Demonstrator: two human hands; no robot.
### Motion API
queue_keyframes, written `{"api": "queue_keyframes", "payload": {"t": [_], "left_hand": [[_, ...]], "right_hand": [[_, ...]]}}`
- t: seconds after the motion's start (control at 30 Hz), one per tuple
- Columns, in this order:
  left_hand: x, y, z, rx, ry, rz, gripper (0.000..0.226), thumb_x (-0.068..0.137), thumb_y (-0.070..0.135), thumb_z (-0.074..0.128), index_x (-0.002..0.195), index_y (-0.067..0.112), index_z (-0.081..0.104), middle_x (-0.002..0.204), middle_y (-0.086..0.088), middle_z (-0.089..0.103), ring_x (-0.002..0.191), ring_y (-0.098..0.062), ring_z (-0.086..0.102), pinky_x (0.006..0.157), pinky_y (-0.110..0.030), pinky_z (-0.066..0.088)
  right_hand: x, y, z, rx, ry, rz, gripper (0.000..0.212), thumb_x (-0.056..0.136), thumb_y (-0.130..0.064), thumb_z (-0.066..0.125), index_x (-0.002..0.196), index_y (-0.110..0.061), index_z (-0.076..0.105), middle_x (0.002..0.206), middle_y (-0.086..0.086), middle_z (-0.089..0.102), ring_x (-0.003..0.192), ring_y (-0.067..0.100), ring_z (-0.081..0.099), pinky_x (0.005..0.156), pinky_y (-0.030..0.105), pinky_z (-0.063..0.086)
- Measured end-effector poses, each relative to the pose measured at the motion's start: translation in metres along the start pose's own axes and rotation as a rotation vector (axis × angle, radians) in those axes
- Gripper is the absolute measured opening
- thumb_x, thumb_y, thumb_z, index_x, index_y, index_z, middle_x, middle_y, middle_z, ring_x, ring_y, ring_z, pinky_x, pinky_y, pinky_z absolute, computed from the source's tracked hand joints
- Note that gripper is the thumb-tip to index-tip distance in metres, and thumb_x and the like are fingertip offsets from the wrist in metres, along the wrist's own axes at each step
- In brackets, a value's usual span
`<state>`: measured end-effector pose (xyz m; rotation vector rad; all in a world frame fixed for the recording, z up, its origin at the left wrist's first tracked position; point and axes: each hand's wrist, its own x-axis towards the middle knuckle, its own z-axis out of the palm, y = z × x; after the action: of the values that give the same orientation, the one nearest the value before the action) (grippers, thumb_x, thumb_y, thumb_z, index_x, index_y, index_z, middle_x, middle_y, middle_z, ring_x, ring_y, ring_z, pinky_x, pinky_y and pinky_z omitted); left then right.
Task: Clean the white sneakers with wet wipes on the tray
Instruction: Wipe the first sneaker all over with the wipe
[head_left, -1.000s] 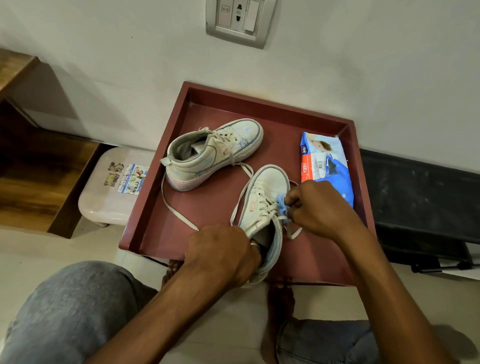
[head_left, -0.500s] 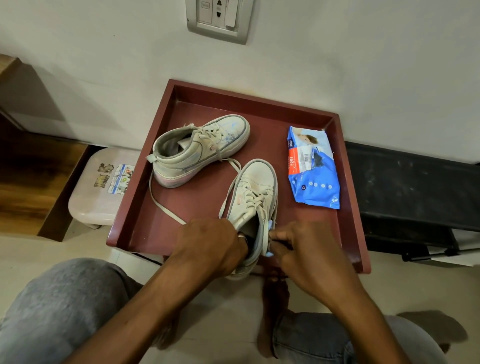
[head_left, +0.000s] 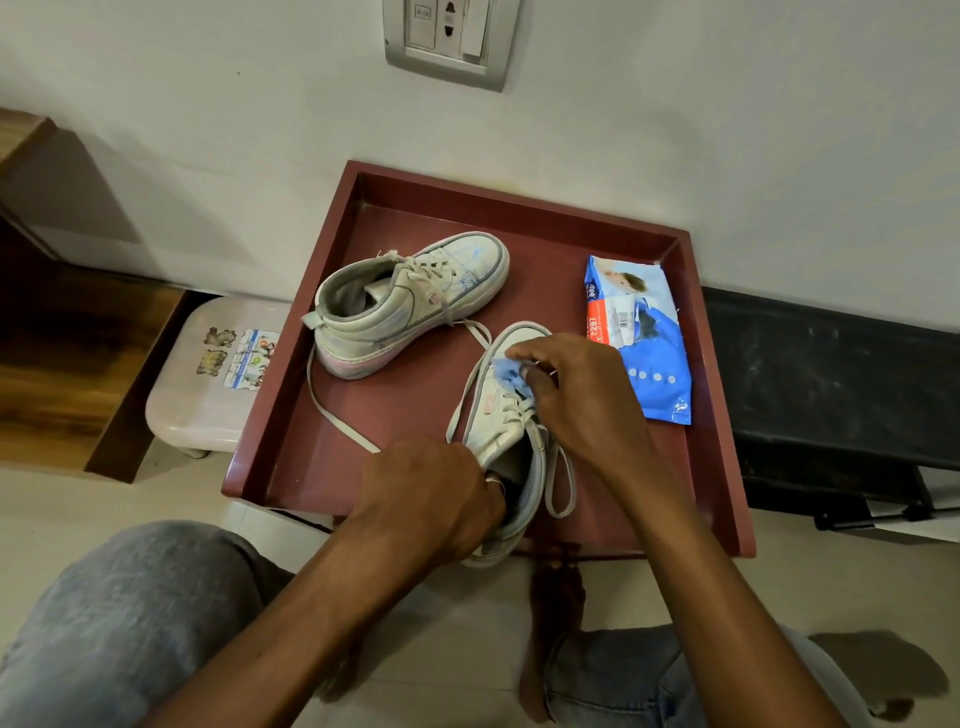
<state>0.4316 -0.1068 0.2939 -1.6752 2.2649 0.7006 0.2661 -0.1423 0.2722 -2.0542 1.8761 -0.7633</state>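
Two white sneakers sit on a dark red tray (head_left: 291, 426). The far sneaker (head_left: 410, 306) lies on its side at the tray's left, laces trailing. The near sneaker (head_left: 501, 410) points away from me at the tray's front edge. My left hand (head_left: 431, 499) grips its heel and collar, fingers inside the opening. My right hand (head_left: 576, 395) pinches a crumpled pale blue wet wipe (head_left: 506, 371) against the toe and lace area. A blue pack of wet wipes (head_left: 639, 338) lies flat at the tray's right.
The tray stands against a white wall with a switch and socket plate (head_left: 447, 41). A pale plastic stool (head_left: 208, 379) sits left of it, a wooden step beyond that. A black low bench (head_left: 831, 379) is on the right. My knees and a bare foot are below.
My right hand moved with the wipe from the sneaker's side near the heel forward to the toe and laces. My left hand kept its hold on the heel.
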Motion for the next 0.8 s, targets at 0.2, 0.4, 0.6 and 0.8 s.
{"api": "queue_keyframes", "payload": {"t": [0.2, 0.4, 0.6, 0.8], "left_hand": [[0.000, 0.001, 0.000, 0.012, -0.002, -0.003, 0.034, 0.099, 0.048, 0.038, 0.086, 0.017, 0.048, 0.087, -0.003, 0.048, 0.078, -0.021, 0.048, 0.069, -0.032, 0.039], [0.000, 0.002, 0.001, 0.045, 0.011, 0.010, 0.034, 0.099, 0.048, 0.037, 0.090, 0.018, 0.052, 0.099, -0.008, 0.060, 0.081, -0.022, 0.049, 0.070, -0.030, 0.039], [0.001, 0.001, 0.003, 0.048, 0.028, 0.025, 0.043, 0.099, 0.047, 0.038, 0.103, 0.013, 0.062, 0.113, -0.012, 0.065, 0.100, -0.030, 0.062, 0.072, -0.032, 0.038], [0.001, 0.001, 0.004, 0.080, 0.028, 0.047, 0.046, 0.100, 0.048, 0.037, 0.107, 0.011, 0.064, 0.115, -0.013, 0.066, 0.102, -0.031, 0.063, 0.073, -0.031, 0.037]], "right_hand": [[0.008, -0.003, -0.012, 0.174, -0.348, -0.090, 0.034, 0.082, 0.009, 0.061, 0.096, -0.015, 0.079, 0.097, -0.007, 0.073, 0.094, 0.004, 0.065, 0.083, 0.014, 0.047], [0.021, 0.000, 0.003, 0.022, -0.430, -0.199, 0.032, 0.072, 0.006, 0.064, 0.087, -0.016, 0.081, 0.096, -0.005, 0.076, 0.095, 0.008, 0.066, 0.085, 0.009, 0.044], [0.044, 0.020, 0.012, -0.081, -0.123, -0.188, 0.027, 0.072, 0.006, 0.063, 0.088, -0.008, 0.080, 0.099, 0.009, 0.075, 0.088, 0.025, 0.070, 0.080, 0.015, 0.041], [0.045, 0.015, 0.013, -0.109, -0.068, -0.052, 0.018, 0.084, -0.001, 0.066, 0.091, -0.009, 0.080, 0.097, 0.012, 0.073, 0.090, 0.028, 0.068, 0.084, 0.030, 0.049]]}}
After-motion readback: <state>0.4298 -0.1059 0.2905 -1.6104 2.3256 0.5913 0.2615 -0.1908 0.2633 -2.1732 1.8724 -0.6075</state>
